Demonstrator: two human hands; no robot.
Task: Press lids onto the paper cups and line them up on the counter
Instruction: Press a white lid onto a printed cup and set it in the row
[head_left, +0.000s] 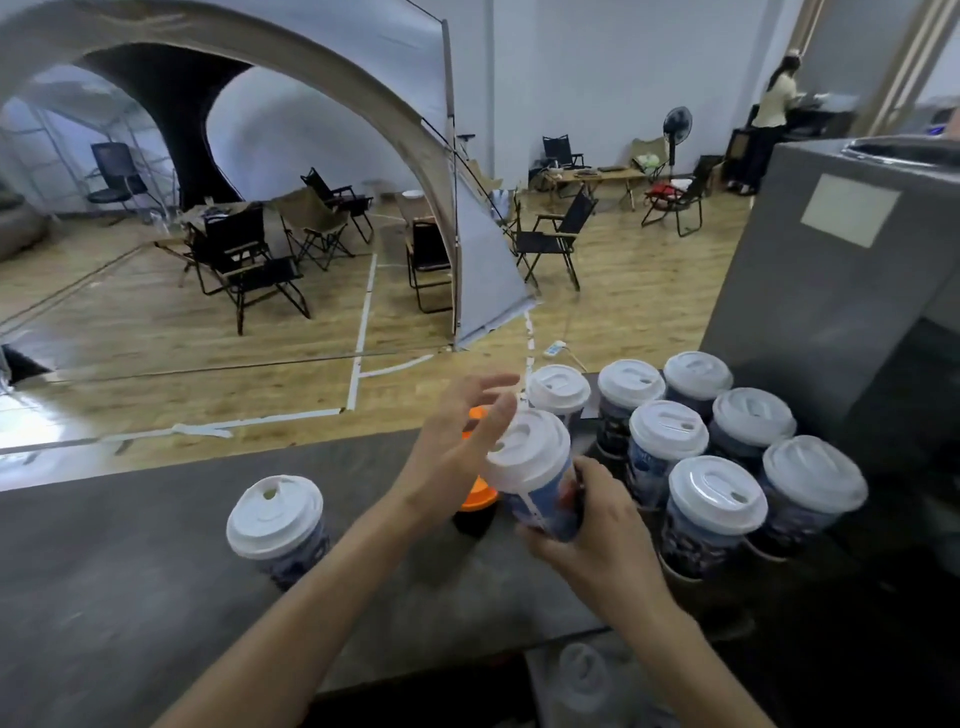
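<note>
Right now the right hand (597, 525) grips a paper cup (545, 506) by its lower body, fingers curled round it. It holds the cup lifted off the dark counter (130, 545) and tilted to the left. A white lid (530, 452) sits on the cup. The left hand (457, 452) hovers just beside that lid with its fingers spread and straight, holding nothing (motion blur hides whether the fingertips touch the rim). One lidded cup (275, 519) stands alone on the counter to the left, well apart from the rest. Seven more lidded cups (717, 499) stand clustered close together on the right, next to a grey box (831, 291). A dark container with an orange top (475, 501) stands behind the held cup.
</note>
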